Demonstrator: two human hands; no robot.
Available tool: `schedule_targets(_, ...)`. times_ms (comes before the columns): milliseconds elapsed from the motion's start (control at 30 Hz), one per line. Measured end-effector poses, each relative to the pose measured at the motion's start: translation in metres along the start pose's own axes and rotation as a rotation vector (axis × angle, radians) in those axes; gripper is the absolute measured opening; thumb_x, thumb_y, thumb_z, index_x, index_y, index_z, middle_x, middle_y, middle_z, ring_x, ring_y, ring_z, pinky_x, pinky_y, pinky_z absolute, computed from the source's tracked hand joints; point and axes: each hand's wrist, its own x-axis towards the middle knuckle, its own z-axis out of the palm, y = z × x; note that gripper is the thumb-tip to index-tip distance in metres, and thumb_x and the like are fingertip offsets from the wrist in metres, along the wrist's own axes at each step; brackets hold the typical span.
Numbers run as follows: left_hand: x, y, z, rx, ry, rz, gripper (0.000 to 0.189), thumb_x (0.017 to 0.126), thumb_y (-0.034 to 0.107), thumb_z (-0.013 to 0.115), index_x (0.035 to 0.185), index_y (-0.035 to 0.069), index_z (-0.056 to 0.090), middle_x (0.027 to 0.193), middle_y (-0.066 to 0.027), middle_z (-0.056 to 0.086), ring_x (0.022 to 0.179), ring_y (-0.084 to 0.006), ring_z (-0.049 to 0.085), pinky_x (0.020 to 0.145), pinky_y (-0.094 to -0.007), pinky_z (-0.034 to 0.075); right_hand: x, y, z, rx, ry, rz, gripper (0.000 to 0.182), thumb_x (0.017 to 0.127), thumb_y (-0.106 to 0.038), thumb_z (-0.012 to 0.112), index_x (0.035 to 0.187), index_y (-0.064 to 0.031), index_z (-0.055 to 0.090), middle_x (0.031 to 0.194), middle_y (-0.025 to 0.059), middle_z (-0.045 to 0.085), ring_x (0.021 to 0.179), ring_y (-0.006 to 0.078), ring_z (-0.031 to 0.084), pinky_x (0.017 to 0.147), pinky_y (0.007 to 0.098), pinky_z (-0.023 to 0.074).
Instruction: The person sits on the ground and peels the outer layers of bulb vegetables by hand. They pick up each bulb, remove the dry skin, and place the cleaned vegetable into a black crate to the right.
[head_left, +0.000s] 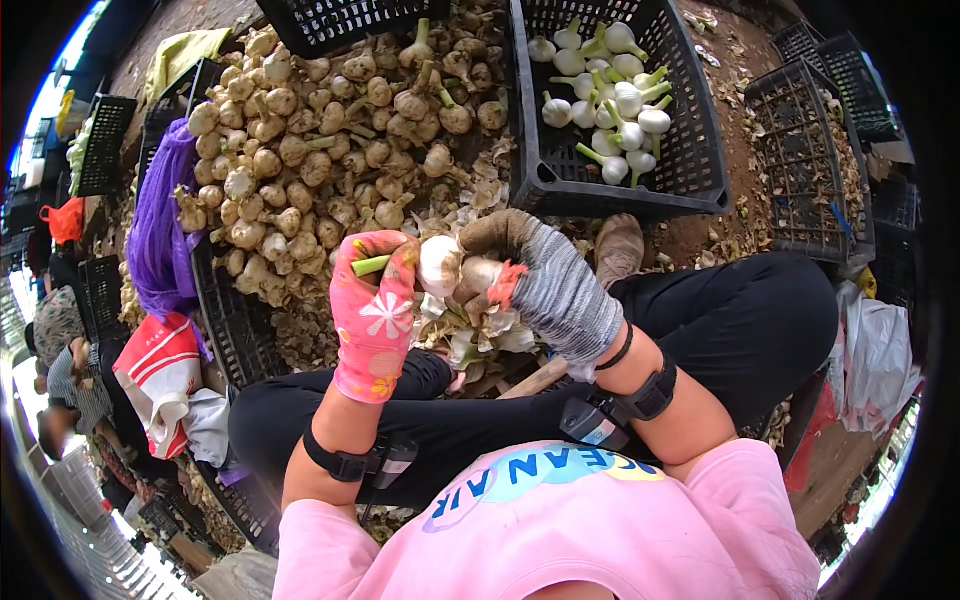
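Observation:
A white garlic bulb with a cut green stem is held between both hands in front of my lap. My left hand, in a pink flowered glove, grips it by the stem, whose cut end points left. Against the bulb's right side are the fingers of my right hand, in a grey knit glove with brown fingers; its fingertips are partly hidden. Loose papery garlic skins lie below the hands. Unpeeled, soil-stained garlic bulbs are heaped beyond and to the left. Clean white bulbs lie in a black plastic crate at upper right.
Another black crate stands at the top edge. Purple netting hangs at the left, above a red and white bag. A crate with skins and a pale plastic bag are at the right. Other people sit far left.

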Motion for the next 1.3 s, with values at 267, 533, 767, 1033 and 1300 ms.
schedule_targets(267, -0.001, 0.003, 0.0, 0.02, -0.015, -0.04, 0.011, 0.082, 0.007, 0.057, 0.09, 0.003, 0.051, 0.082, -0.0028, 0.056, 0.07, -0.0061, 0.05, 0.062, -0.0197, 0.042, 0.0, -0.001, 0.0, -0.28, 0.059, -0.163, 0.022, 0.072, -0.009, 0.063, 0.091, 0.0003, 0.058, 0.082, 0.0121, 0.061, 0.075, 0.0205, 0.059, 0.069, 0.0304, 0.0475)
schedule_targets(533, -0.003, 0.005, -0.005, 0.355, -0.162, 0.247, 0.007, 0.08, 0.0, 0.055, 0.086, 0.001, 0.052, 0.083, -0.006, 0.055, 0.071, -0.0117, 0.052, 0.063, -0.0237, 0.044, 0.001, 0.007, -0.004, -0.797, 0.111, -0.4, 0.018, 0.074, -0.009, 0.06, 0.09, -0.0023, 0.059, 0.081, 0.014, 0.059, 0.073, 0.0276, 0.059, 0.066, 0.0316, 0.0469)
schedule_targets(767, -0.001, 0.009, -0.002, 0.206, -0.091, -0.085, 0.009, 0.084, 0.009, 0.054, 0.088, 0.001, 0.051, 0.077, -0.0018, 0.054, 0.066, -0.0065, 0.051, 0.059, -0.019, 0.043, 0.002, -0.004, -0.003, -0.789, -0.096, -0.386, 0.011, 0.075, -0.01, 0.058, 0.084, -0.0026, 0.058, 0.077, 0.0144, 0.058, 0.072, 0.0284, 0.058, 0.064, 0.0321, 0.0466)
schedule_targets(1033, 0.021, -0.003, -0.021, -0.123, 0.1, -0.207, 0.014, 0.083, 0.017, 0.056, 0.089, 0.006, 0.052, 0.077, -0.0011, 0.055, 0.067, -0.0111, 0.056, 0.056, -0.0235, 0.046, -0.007, 0.0, 0.0, -0.459, -0.206, -0.291, 0.017, 0.077, -0.013, 0.059, 0.089, -0.0009, 0.059, 0.075, 0.0141, 0.06, 0.069, 0.0241, 0.059, 0.063, 0.0314, 0.0459)
schedule_targets(1300, 0.158, 0.09, -0.036, 0.195, -0.132, 0.633, 0.025, 0.087, 0.017, 0.046, 0.108, 0.003, 0.051, 0.103, -0.0141, 0.054, 0.081, -0.0178, 0.057, 0.078, -0.0301, 0.048, 0.004, 0.007, -0.006, -0.574, -0.071, -0.261, 0.025, 0.076, -0.021, 0.058, 0.091, -0.0012, 0.059, 0.072, 0.0179, 0.058, 0.068, 0.0337, 0.057, 0.06, 0.0356, 0.0449)
